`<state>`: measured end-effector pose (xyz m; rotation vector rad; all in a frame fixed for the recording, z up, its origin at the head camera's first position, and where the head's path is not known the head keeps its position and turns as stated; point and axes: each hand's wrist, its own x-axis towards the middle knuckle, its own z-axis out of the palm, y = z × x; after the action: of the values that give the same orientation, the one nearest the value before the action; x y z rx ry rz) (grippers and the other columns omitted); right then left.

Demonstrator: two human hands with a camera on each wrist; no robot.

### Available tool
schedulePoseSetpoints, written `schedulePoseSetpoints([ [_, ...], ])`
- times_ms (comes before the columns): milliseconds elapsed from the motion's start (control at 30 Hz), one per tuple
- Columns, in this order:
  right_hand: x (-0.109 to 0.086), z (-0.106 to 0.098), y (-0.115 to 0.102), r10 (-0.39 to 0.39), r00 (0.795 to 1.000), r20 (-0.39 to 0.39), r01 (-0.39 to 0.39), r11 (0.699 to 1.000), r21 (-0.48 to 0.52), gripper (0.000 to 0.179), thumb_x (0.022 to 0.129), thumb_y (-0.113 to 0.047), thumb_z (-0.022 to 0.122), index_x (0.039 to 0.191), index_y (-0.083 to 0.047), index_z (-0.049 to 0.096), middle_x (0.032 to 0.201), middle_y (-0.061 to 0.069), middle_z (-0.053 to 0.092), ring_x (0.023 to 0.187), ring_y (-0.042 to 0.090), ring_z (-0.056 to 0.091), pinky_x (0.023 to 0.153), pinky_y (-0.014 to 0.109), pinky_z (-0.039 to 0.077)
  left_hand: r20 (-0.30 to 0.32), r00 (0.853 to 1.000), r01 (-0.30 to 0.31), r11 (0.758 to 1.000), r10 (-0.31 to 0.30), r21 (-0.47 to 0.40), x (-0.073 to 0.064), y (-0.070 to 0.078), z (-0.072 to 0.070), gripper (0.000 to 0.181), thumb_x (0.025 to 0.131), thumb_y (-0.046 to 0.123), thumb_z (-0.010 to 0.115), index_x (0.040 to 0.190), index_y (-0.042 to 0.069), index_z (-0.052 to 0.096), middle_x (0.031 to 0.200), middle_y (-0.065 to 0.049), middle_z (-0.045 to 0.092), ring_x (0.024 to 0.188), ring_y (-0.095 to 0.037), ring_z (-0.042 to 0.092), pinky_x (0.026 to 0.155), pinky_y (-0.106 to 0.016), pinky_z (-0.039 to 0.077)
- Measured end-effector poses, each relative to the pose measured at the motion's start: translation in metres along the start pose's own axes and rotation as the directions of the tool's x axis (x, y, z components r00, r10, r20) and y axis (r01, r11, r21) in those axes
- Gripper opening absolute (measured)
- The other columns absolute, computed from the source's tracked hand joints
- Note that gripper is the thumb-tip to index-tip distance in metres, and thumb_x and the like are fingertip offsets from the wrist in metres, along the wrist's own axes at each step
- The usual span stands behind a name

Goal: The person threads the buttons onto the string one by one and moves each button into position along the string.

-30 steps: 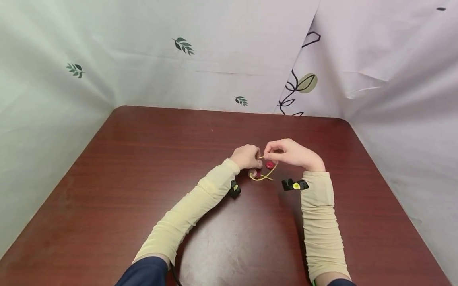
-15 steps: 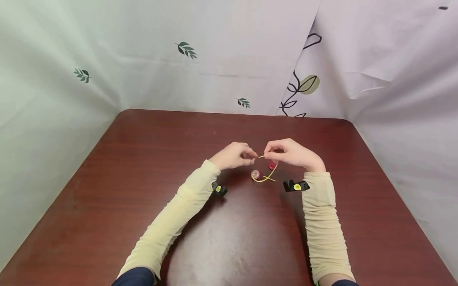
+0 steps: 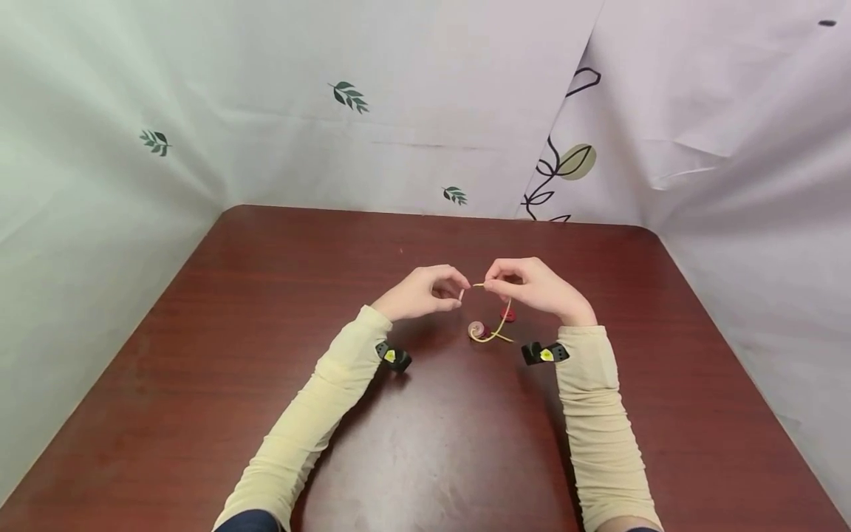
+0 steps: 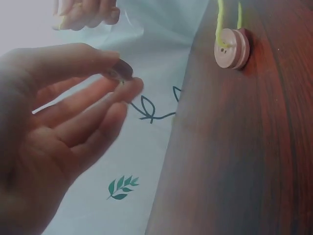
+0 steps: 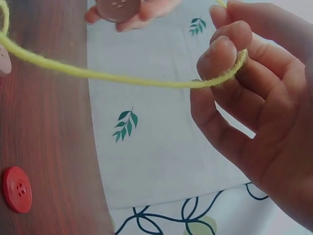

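Observation:
My left hand (image 3: 420,292) pinches a dull pinkish-brown button (image 4: 123,70) between thumb and fingertips; its holed face (image 5: 119,8) shows in the right wrist view. To its right, my right hand (image 3: 541,287) pinches a yellow cord (image 5: 98,74) close to its end, a short tip pointing toward the button. Cord and button look apart. From the right fingers the cord hangs down to a small stack of pink and dark red buttons (image 4: 232,49) threaded on it, which stands on edge on the table. A loose red button (image 5: 17,189) lies below the right hand.
The reddish-brown wooden table (image 3: 399,443) spreads around both hands. Pale cloth walls (image 3: 412,148) with leaf prints enclose its back and sides. A small black camera (image 3: 394,357) sits at the left wrist and another black camera (image 3: 545,353) at the right.
My left hand has moved left from beside the red button and up off the table, with a button now in its fingers. The right hand keeps its pinch on the cord, barely shifting.

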<state>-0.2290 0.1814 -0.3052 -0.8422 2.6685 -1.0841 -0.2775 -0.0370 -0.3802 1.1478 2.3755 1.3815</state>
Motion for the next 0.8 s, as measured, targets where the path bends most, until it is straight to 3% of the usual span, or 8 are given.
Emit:
schedulePoseSetpoints([
  [200, 0.002, 0.002, -0.003, -0.006, 1.0, 0.0, 0.006, 1.0, -0.002, 0.005, 0.086, -0.013, 0.057, 0.083, -0.01, 0.058, 0.066, 0.016, 0.054, 0.056, 0.015, 0.048, 0.052, 0.023, 0.038, -0.053, 0.998, -0.037, 0.994, 0.032, -0.103, 0.001, 0.004, -0.002, 0.027, 0.076, 0.004, 0.068, 0.1, 0.01, 0.057, 0.093, -0.005, 0.064, 0.082, -0.012, 0.063, 0.076, -0.034, 0.052],
  [433, 0.005, 0.006, -0.002, -0.002, 0.999, 0.033, 0.003, 0.999, -0.032, 0.006, 0.087, -0.013, 0.056, 0.082, -0.01, 0.058, 0.064, 0.015, 0.053, 0.054, 0.011, 0.045, 0.051, 0.022, 0.037, -0.041, 0.999, 0.008, 0.98, -0.017, -0.197, -0.003, 0.019, -0.007, 0.029, 0.077, 0.002, 0.065, 0.104, 0.0, 0.054, 0.096, -0.011, 0.063, 0.086, -0.015, 0.063, 0.081, -0.037, 0.05],
  [600, 0.014, 0.011, 0.017, -0.028, 0.999, 0.027, 0.029, 0.998, -0.053, 0.007, 0.087, -0.018, 0.057, 0.082, -0.013, 0.058, 0.062, 0.01, 0.054, 0.052, 0.009, 0.045, 0.05, 0.023, 0.036, -0.049, 0.999, -0.02, 0.981, 0.011, -0.192, -0.005, 0.028, -0.01, 0.029, 0.078, 0.0, 0.064, 0.105, -0.001, 0.054, 0.097, -0.012, 0.061, 0.089, -0.017, 0.063, 0.082, -0.04, 0.05],
  [800, 0.02, 0.016, 0.035, -0.017, 1.0, 0.016, 0.018, 0.999, -0.048, 0.009, 0.086, -0.027, 0.058, 0.081, -0.02, 0.059, 0.061, 0.002, 0.053, 0.054, 0.01, 0.046, 0.05, 0.024, 0.037, -0.043, 0.999, -0.028, 0.983, 0.02, -0.179, -0.005, 0.029, -0.009, 0.029, 0.077, 0.0, 0.064, 0.104, -0.002, 0.054, 0.098, -0.014, 0.062, 0.088, -0.019, 0.062, 0.082, -0.041, 0.049],
])
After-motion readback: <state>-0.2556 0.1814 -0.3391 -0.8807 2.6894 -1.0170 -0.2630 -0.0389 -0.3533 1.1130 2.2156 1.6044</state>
